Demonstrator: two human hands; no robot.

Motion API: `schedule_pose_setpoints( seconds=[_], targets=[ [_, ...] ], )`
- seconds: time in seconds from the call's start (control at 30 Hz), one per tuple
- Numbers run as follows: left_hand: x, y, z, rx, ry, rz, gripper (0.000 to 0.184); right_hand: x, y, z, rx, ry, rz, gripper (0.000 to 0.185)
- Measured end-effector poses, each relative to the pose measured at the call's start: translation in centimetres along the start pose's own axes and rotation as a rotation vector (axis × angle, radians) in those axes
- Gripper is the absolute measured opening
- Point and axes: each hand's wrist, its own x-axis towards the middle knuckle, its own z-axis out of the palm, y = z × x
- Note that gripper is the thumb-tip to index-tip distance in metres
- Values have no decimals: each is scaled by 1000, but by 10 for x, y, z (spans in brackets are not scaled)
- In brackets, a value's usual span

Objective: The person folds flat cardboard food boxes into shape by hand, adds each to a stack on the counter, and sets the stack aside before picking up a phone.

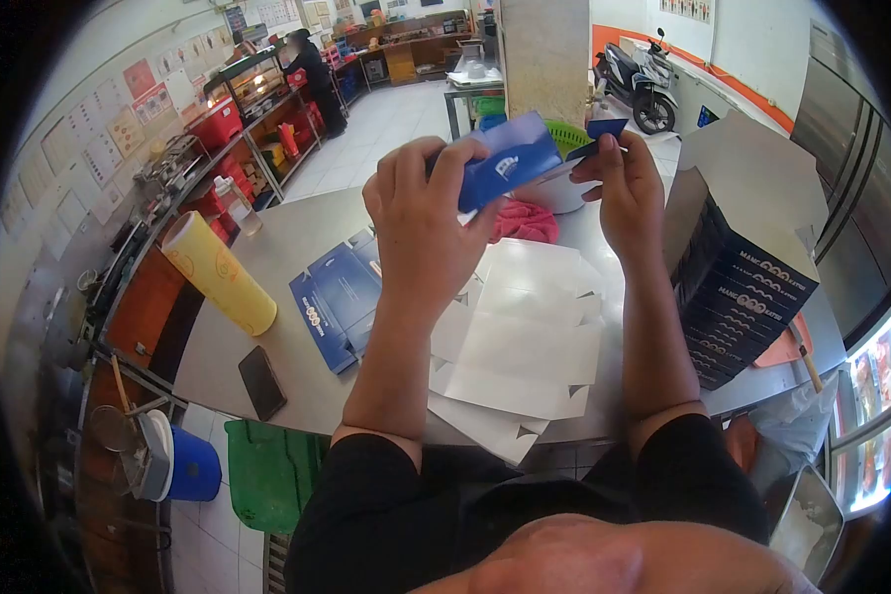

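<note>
Raised above the table, a blue cardboard box (513, 166) with a white print is partly folded. My left hand (429, 203) grips its left side, fingers over the top and thumb below. My right hand (624, 188) pinches a dark blue flap (604, 129) at the right; whether the flap joins the box is hard to make out. Below my hands lie flat white cardboard blanks (525, 317), overlapping each other. Beside my left forearm is a flat blue blank (335, 297), printed side up. Right of my right forearm stands a tall stack of folded dark blue boxes (738, 297).
On the steel table (302, 223) are a yellow roll (220, 272), a phone (262, 383), a clear bottle (238, 206), a pink cloth (525, 221) and a green basket (564, 137). A knife (810, 356) lies at the right edge. A person (317, 79) stands far back.
</note>
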Motion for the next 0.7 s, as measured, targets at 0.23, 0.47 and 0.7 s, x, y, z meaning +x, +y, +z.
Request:
schedule_pose_setpoints(
  seconds=[0.23, 0.47, 0.7],
  targets=[
    [2, 6, 8, -66, 17, 277, 38, -10, -10, 5, -353, 29, -201, 30],
    [2, 10, 14, -148, 30, 303, 31, -17, -14, 8, -381, 33, -304, 27],
    [4, 6, 12, -154, 1, 294, 28, -24, -23, 8, -450, -16, -259, 26]
  ],
)
